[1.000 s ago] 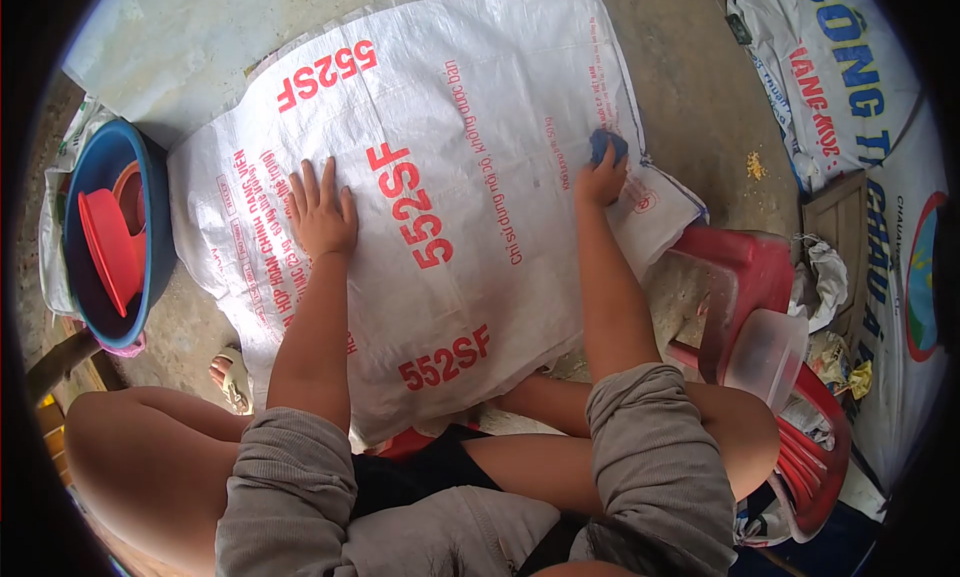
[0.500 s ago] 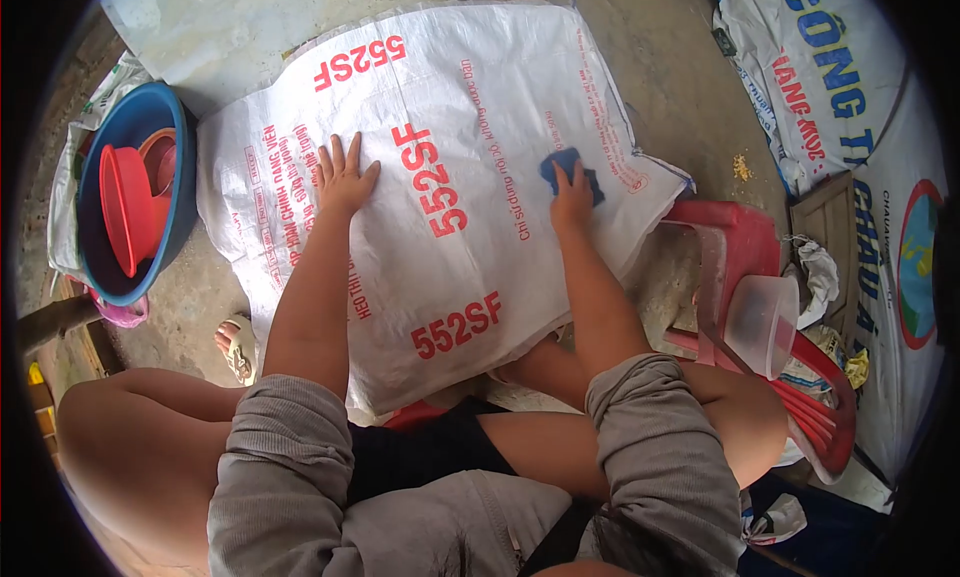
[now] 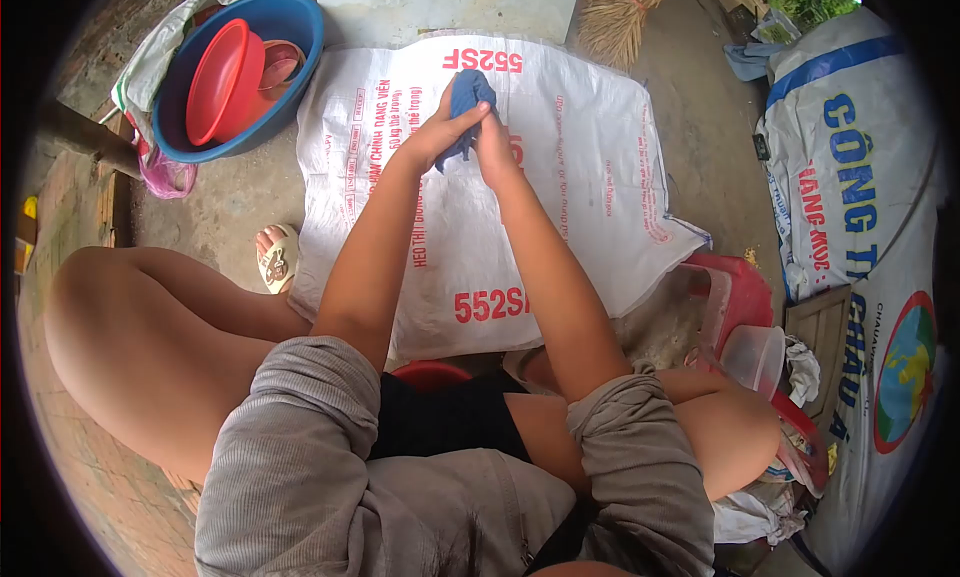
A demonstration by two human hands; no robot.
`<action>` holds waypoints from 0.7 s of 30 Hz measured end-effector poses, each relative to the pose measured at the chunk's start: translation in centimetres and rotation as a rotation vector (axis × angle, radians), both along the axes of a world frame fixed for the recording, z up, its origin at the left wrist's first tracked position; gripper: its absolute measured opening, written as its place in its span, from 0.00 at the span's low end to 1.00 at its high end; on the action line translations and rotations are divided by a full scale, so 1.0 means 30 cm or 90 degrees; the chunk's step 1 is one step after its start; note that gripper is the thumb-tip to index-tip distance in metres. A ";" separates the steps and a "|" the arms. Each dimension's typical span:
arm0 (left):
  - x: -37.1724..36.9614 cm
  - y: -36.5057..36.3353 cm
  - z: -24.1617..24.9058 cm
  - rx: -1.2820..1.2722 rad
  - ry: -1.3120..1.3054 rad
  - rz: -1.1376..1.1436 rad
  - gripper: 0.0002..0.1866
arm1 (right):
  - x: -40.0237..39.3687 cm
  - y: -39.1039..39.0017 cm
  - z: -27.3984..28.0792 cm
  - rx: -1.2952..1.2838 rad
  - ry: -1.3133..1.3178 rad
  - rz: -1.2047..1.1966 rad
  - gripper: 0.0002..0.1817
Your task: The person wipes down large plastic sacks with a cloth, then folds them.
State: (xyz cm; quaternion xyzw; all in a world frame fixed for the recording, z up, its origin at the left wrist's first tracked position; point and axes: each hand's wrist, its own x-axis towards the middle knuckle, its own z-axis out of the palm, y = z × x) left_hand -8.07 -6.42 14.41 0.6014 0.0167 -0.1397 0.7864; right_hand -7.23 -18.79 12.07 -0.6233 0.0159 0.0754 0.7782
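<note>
A blue cloth (image 3: 468,97) is bunched between my two hands above the far half of a white woven sack (image 3: 590,207). The sack lies spread out flat in front of my legs, with red lettering on it. My left hand (image 3: 437,135) grips the cloth from the left, its thumb reaching across the front. Against the cloth's right side, my right hand (image 3: 494,149) is closed on it too, the fingers partly hidden. Both forearms stretch forward over the sack.
At the far left, a blue basin (image 3: 308,52) holds red plastic basins (image 3: 207,97). A straw broom (image 3: 615,22) lies beyond the sack. To the right are a red plastic stool (image 3: 735,287), a clear plastic container (image 3: 752,357) and large printed sacks (image 3: 800,147).
My left hand has lifted off the sack and come to the cloth. My right hand has carried the cloth from the sack's right side toward its far middle. The view has shifted.
</note>
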 end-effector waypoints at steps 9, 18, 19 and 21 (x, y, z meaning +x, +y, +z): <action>0.086 0.336 -0.174 0.259 -0.158 0.401 0.33 | -0.006 -0.001 -0.029 -0.569 -0.222 -0.006 0.31; -0.183 0.000 -0.250 0.651 -0.062 0.092 0.31 | -0.321 -0.250 -0.306 -1.071 -0.097 0.022 0.31; -0.215 -0.065 -0.226 0.672 -0.060 0.042 0.31 | -0.333 -0.266 -0.313 -1.062 -0.127 0.008 0.31; -0.271 -0.174 -0.238 0.704 -0.094 -0.067 0.33 | -0.342 -0.278 -0.305 -1.071 -0.096 0.000 0.33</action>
